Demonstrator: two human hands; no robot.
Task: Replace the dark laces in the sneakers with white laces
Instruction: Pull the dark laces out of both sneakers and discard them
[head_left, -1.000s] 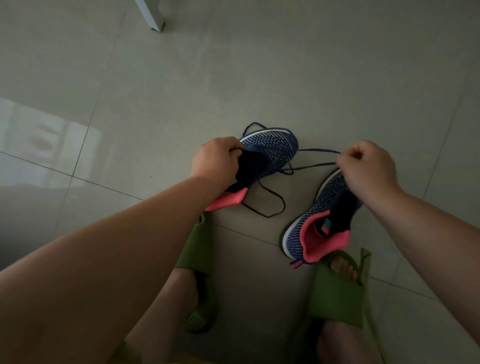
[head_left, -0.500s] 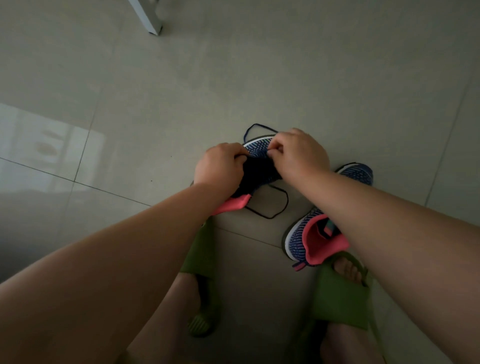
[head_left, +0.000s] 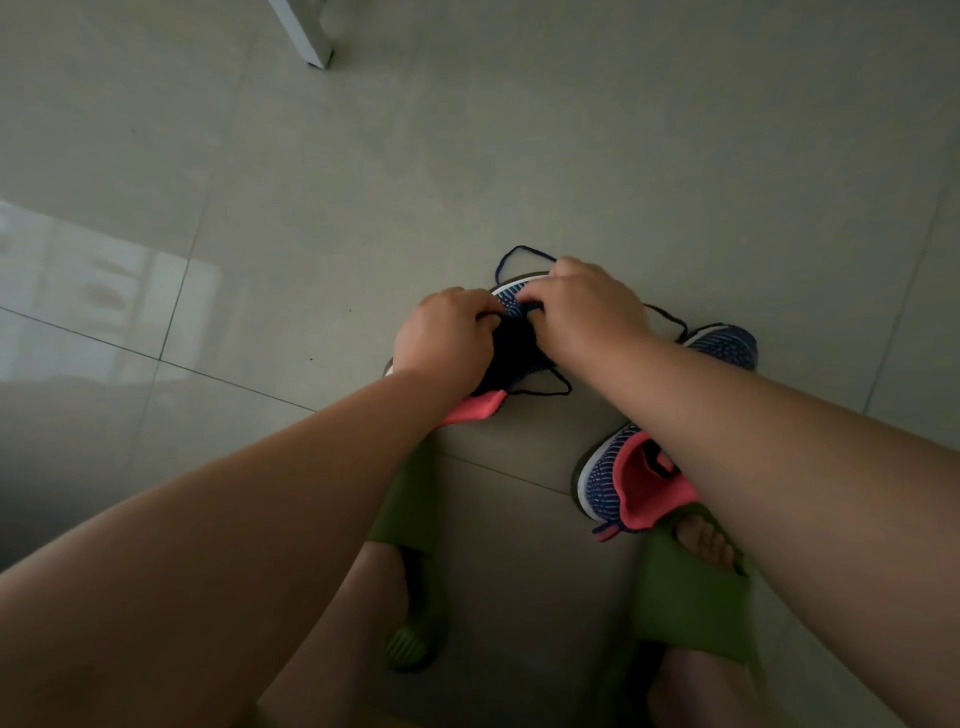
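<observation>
Your right hand (head_left: 582, 306) has returned to the sneaker (head_left: 511, 332); both hands pinch its soft, thin dark lace (head_left: 524, 255) near the eyelets.

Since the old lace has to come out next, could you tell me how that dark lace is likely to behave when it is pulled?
The dark lace is probably floppy: it lies in loose loops on the floor around the left sneaker. It looks thin and light, so it should trail rather than lift the shoe. It may snag, since both the left hand and right hand work it at the eyelets.
</observation>
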